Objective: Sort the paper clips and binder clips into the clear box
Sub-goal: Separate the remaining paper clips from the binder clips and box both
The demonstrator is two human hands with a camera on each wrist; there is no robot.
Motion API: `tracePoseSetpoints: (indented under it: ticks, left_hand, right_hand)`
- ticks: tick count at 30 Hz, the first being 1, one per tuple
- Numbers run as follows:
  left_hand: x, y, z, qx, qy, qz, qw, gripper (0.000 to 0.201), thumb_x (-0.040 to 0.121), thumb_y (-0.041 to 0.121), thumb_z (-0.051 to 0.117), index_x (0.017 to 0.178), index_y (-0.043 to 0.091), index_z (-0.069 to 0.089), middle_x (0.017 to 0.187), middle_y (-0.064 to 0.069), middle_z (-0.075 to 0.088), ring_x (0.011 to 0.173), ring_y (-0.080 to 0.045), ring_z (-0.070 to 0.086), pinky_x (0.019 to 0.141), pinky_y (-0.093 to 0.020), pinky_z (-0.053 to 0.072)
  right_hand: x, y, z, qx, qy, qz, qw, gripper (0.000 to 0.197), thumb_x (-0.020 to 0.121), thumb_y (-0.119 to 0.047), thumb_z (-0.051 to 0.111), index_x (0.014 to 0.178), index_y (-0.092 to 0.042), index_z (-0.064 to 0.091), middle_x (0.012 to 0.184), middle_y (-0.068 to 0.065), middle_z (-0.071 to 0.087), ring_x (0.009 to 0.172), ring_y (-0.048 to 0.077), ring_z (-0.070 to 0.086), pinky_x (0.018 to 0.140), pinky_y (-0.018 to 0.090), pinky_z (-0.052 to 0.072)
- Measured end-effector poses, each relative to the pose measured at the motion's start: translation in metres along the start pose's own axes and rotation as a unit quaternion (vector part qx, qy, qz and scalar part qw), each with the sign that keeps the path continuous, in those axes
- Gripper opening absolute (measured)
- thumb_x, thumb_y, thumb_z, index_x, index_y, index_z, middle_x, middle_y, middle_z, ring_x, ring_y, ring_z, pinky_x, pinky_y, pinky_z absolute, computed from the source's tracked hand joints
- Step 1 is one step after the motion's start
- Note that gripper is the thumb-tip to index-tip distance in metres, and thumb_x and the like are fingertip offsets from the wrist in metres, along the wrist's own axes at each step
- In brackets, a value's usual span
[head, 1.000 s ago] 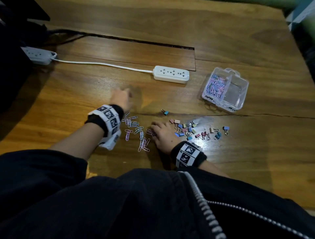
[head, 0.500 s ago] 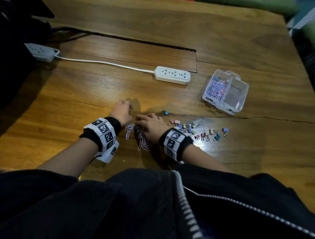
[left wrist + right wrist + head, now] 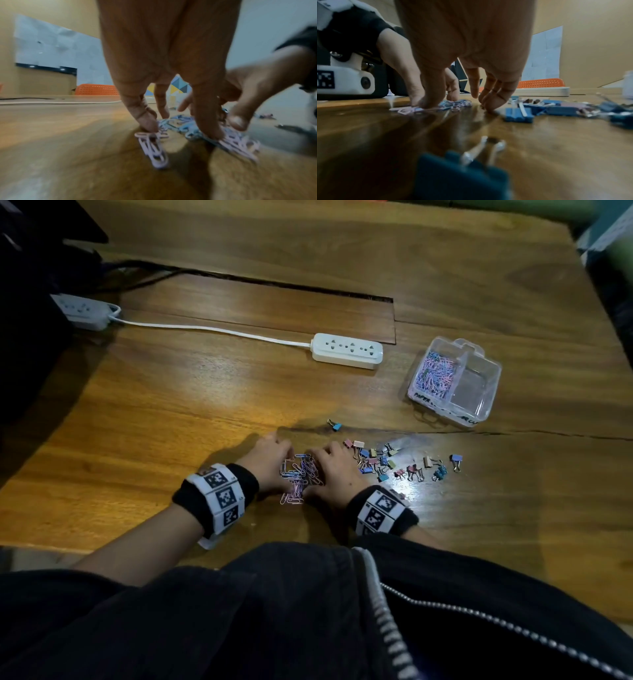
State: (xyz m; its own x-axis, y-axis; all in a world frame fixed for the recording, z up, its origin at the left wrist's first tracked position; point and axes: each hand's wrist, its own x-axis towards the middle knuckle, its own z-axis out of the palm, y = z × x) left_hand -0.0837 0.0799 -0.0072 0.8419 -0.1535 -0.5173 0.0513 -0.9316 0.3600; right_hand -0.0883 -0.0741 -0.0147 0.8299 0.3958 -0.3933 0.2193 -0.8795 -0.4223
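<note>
Overhead, in the head view, a person's left hand (image 3: 270, 460) and right hand (image 3: 337, 470) bracket a heap of pastel paper clips (image 3: 299, 475) on a wooden table (image 3: 171, 392), fingers bent down against the pile from both sides. Just right of the right hand lies a scatter of coloured binder clips (image 3: 387, 462), with one blue binder clip (image 3: 335, 425) apart, farther up the table. The clear box (image 3: 479, 402) sits well to the right; its left compartment holds more paper clips, its right compartment looks bare. A white power strip (image 3: 347, 351) lies beyond the hands.

From the left wrist, the left hand (image 3: 164, 56) points down, fingertips (image 3: 149, 125) pressing the paper clips (image 3: 180, 125); no curled grasp shows, and the right hand (image 3: 248, 94) meets the pile from the other side.

From the right wrist, the right hand (image 3: 462, 44) touches the table with spread fingertips (image 3: 491, 108), thumb side on the paper clips (image 3: 452, 104), holding nothing visibly. Binder clips (image 3: 556, 109) lie to its right, one blurred blue clip (image 3: 458, 174) nearest the lens.
</note>
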Motion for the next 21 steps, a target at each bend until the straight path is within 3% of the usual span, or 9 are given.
tracePoseSetpoints:
  ticks: [5, 9, 12, 13, 15, 18, 21]
  left_hand:
    - [0.002, 0.010, 0.009, -0.052, 0.022, 0.010, 0.998, 0.023, 0.082, 0.011, 0.064, 0.105, 0.009, 0.059, 0.110, -0.009, 0.060, 0.099, -0.022, 0.057, 0.087, -0.033, 0.049]
    - [0.004, 0.011, 0.006, -0.092, 0.037, 0.006, 0.995, 0.017, 0.086, 0.013, 0.059, 0.102, 0.008, 0.061, 0.094, -0.004, 0.060, 0.087, -0.017, 0.055, 0.076, -0.027, 0.045]
    - [0.007, -0.001, -0.001, -0.204, 0.013, -0.004, 0.979, 0.012, 0.084, 0.014, 0.063, 0.095, 0.011, 0.062, 0.088, -0.001, 0.058, 0.081, -0.016, 0.055, 0.074, -0.028, 0.047]
    - [0.008, -0.005, -0.003, -0.273, -0.004, -0.010, 0.962, 0.006, 0.083, 0.012, 0.063, 0.088, 0.014, 0.061, 0.085, -0.001, 0.060, 0.078, -0.017, 0.056, 0.072, -0.028, 0.049]
    - [0.009, -0.012, -0.006, -0.400, -0.038, -0.022, 0.916, 0.016, 0.084, 0.002, 0.059, 0.078, 0.016, 0.056, 0.080, -0.001, 0.062, 0.072, -0.016, 0.057, 0.065, -0.026, 0.050]
    - [0.007, -0.012, -0.007, -0.513, -0.061, -0.032, 0.856, 0.025, 0.086, -0.009, 0.045, 0.077, 0.012, 0.054, 0.080, -0.003, 0.063, 0.069, -0.015, 0.056, 0.053, -0.019, 0.050]
    - [0.004, -0.006, -0.006, -0.609, -0.078, -0.023, 0.789, 0.031, 0.083, -0.016, 0.028, 0.074, 0.006, 0.048, 0.079, -0.010, 0.056, 0.068, -0.018, 0.052, 0.051, -0.018, 0.050]
  right_hand:
    - [0.004, -0.003, 0.001, 0.028, 0.029, 0.011, 0.999, 0.038, 0.083, -0.018, 0.062, 0.118, -0.007, 0.051, 0.122, 0.010, 0.044, 0.111, 0.024, 0.044, 0.097, 0.032, 0.037]
    - [0.006, 0.001, -0.003, 0.060, 0.025, 0.035, 0.997, 0.023, 0.086, -0.013, 0.057, 0.108, -0.006, 0.056, 0.116, 0.008, 0.048, 0.107, 0.022, 0.047, 0.093, 0.028, 0.038]
    - [0.007, 0.006, -0.004, 0.074, 0.027, 0.043, 0.996, 0.016, 0.087, -0.016, 0.055, 0.102, -0.010, 0.057, 0.113, 0.006, 0.052, 0.107, 0.020, 0.049, 0.096, 0.030, 0.040]
    - [0.008, 0.008, -0.003, 0.075, 0.023, 0.045, 0.996, 0.016, 0.087, -0.017, 0.055, 0.102, -0.010, 0.057, 0.113, 0.006, 0.053, 0.107, 0.020, 0.049, 0.096, 0.031, 0.040]
    - [0.008, 0.011, -0.003, 0.086, 0.019, 0.042, 0.995, 0.018, 0.087, -0.019, 0.057, 0.102, -0.010, 0.057, 0.112, 0.007, 0.055, 0.106, 0.019, 0.050, 0.094, 0.030, 0.041]
    - [0.008, 0.013, -0.005, 0.135, 0.036, 0.038, 0.990, 0.013, 0.086, -0.017, 0.058, 0.097, -0.009, 0.057, 0.101, 0.006, 0.059, 0.096, 0.019, 0.052, 0.087, 0.029, 0.043]
    - [0.009, 0.017, -0.009, 0.223, 0.061, 0.049, 0.972, 0.012, 0.084, -0.015, 0.061, 0.081, -0.019, 0.051, 0.084, -0.001, 0.052, 0.084, 0.017, 0.049, 0.076, 0.029, 0.042]
